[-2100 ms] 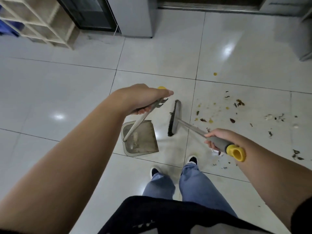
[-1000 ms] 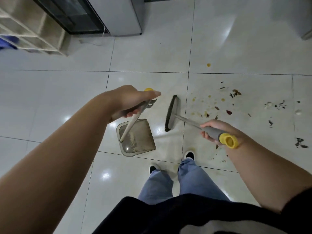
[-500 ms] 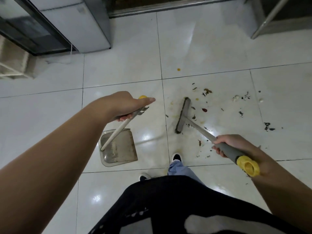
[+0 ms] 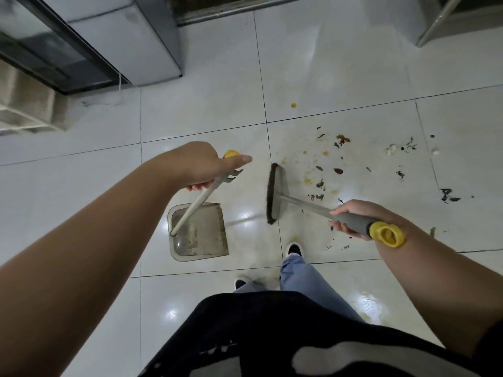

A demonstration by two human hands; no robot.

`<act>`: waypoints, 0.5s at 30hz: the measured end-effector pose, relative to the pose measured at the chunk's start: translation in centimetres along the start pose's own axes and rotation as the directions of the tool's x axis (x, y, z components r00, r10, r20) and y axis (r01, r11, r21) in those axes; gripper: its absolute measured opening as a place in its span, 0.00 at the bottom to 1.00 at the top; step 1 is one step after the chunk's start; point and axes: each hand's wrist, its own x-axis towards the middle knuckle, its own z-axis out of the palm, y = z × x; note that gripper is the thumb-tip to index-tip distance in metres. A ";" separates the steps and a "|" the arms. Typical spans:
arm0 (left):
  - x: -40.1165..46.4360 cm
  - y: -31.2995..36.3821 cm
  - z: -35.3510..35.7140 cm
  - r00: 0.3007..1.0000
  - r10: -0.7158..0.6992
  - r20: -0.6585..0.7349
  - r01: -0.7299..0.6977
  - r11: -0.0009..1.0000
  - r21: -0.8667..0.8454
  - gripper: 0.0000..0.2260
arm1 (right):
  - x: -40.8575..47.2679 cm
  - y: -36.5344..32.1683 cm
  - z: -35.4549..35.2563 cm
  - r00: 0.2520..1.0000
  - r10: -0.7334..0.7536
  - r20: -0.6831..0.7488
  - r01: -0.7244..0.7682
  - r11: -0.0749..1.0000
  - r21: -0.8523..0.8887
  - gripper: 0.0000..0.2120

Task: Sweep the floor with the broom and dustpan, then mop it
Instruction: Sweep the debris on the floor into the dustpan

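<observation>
Your left hand (image 4: 202,165) wraps its fingers around the dustpan (image 4: 200,232) handle at frame centre, while your right hand (image 4: 353,217) grips the broom (image 4: 275,193) just beside the scattered debris (image 4: 337,170).

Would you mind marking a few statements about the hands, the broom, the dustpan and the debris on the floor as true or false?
1. The left hand holds the dustpan by its long handle. True.
2. The right hand is empty. False: it grips the broom.
3. The debris lies to the right of the broom head. True.
4. The debris is piled inside the dustpan. False: it is scattered on the tiled floor.
5. The dustpan sits left of the broom head. True.
</observation>
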 end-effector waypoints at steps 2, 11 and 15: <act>0.3 0.4 -0.1 1.000 0.021 0.000 -0.021 0.998 0.053 0.34 | -0.9 0.9 -3.0 0.999 0.010 -0.049 -0.007 0.998 0.057 0.06; 1.5 5.4 -1.6 0.989 0.145 -0.014 -0.136 0.957 0.256 0.35 | -4.6 3.8 -9.4 0.992 0.064 -0.106 -0.040 0.977 0.212 0.11; 2.2 7.5 -2.5 0.970 0.222 -0.102 -0.185 0.939 0.289 0.34 | -5.3 3.0 -10.5 0.992 0.065 -0.112 -0.048 0.988 0.149 0.11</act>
